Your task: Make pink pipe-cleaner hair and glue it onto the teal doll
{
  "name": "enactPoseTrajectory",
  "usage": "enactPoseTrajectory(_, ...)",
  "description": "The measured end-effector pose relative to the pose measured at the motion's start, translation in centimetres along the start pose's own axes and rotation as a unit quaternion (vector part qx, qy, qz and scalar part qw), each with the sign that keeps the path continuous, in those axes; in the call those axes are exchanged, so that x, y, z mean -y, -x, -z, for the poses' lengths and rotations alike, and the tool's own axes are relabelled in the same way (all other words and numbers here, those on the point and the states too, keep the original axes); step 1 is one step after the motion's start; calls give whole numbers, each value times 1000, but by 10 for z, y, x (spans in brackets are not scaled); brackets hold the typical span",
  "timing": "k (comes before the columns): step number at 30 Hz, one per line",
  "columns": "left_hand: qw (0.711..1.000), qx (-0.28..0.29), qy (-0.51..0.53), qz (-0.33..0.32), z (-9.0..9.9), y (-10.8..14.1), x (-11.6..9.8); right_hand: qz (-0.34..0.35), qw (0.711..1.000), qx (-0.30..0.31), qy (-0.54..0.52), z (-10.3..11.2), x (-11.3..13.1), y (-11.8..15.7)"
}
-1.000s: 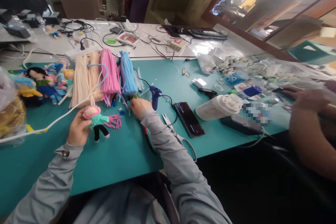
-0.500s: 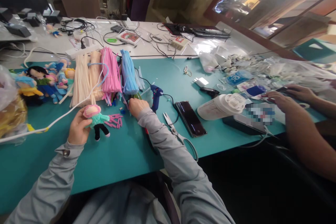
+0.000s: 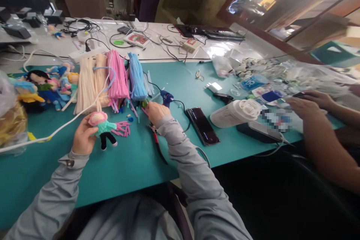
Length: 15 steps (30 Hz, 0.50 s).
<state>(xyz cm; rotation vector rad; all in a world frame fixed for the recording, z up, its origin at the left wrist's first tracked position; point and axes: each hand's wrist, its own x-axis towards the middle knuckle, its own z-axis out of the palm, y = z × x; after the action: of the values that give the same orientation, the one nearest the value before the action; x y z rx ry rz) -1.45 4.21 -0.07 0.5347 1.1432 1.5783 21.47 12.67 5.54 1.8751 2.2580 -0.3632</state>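
My left hand (image 3: 83,135) is closed on a small doll (image 3: 103,128) with pink hair, a mint-green top and black legs. Beside the doll lie short pink pipe cleaner pieces (image 3: 123,129). My right hand (image 3: 158,112) rests low over the table, its fingers curled together; whatever they pinch is hidden. Next to it is a blue glue gun (image 3: 167,97), partly covered by the hand. Red-and-black handled pliers (image 3: 156,140) lie below the wrist. Bundles of peach (image 3: 88,82), pink (image 3: 117,78) and blue pipe cleaners (image 3: 137,78) stand just behind.
A white cable (image 3: 75,119) crosses the left side. Several finished dolls (image 3: 42,86) sit at far left. Right of my arm are a phone (image 3: 203,125), scissors (image 3: 204,155) mostly under my sleeve, and a white cup (image 3: 234,113). Another person's hands (image 3: 302,107) work at the right.
My right hand has shifted right and slightly toward the pliers, uncovering their jaws and small pieces near the bundles. The scissors are now mostly hidden by my sleeve. My left hand and the doll stay put.
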Motion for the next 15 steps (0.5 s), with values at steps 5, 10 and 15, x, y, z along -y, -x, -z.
enactPoseTrajectory(5,1000,-9,7,5,0,0,-1,-15,999,-24,-26,0,-4,17)
enactPoseTrajectory(10,1000,0,9,3,2,-1,2,16,993,-63,-103,-15,-25,63)
enactPoseTrajectory(15,1000,4,4,-4,5,-2,4,-7,972,-77,-223,-27,-61,124)
